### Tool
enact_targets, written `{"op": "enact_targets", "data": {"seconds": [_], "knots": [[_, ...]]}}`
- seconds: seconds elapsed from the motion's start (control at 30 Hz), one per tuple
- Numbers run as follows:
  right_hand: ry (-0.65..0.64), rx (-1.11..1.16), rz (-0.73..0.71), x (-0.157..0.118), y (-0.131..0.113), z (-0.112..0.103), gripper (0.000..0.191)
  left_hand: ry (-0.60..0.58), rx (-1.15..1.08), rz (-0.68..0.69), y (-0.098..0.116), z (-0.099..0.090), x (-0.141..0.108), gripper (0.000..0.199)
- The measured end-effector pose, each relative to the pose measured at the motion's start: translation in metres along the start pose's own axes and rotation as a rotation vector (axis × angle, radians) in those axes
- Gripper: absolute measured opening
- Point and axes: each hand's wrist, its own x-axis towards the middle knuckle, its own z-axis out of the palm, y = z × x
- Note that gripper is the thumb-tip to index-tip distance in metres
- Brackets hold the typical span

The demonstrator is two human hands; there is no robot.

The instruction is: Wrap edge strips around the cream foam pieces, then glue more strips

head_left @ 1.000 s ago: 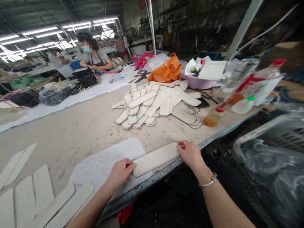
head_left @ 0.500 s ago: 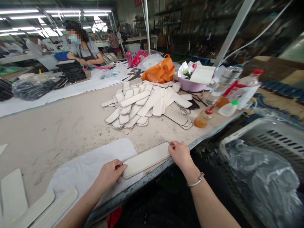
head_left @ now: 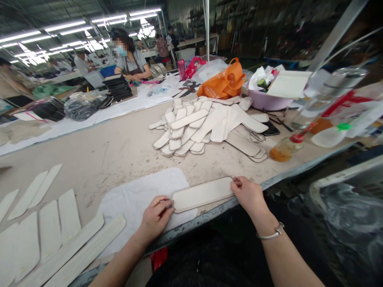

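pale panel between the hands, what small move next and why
I'd probably ease the pale panel slightly away from the table edge: its near right corner lies close to that edge, and the left hand and right hand are at opposite ends, well placed to guide it.

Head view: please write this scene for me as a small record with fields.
Left hand: fingertips at left end of strip
Right hand: pinches strip's right end
Strip: pale, long, dark-edged, partly over cloth
Cloth: white, on table
Beyond: pile of pale strips
Behind pile: orange bag, purple basin
Right of pile: red-capped jar
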Motion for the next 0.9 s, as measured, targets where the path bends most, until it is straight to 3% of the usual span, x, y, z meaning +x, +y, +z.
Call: {"op": "enact_targets", "data": {"seconds": [0.2,0.9], "knots": [[-0.013,0.072,0.006,-0.0007,0.002,0.0013,0.019,0.002,0.027,0.19,0.0012,0.0028,-0.0065,0.019],[0.011,0.063,0.0,-0.001,-0.0025,-0.002,0.021,-0.002,0.074,0.342,-0.0023,0.0034,-0.0048,0.014]]}}
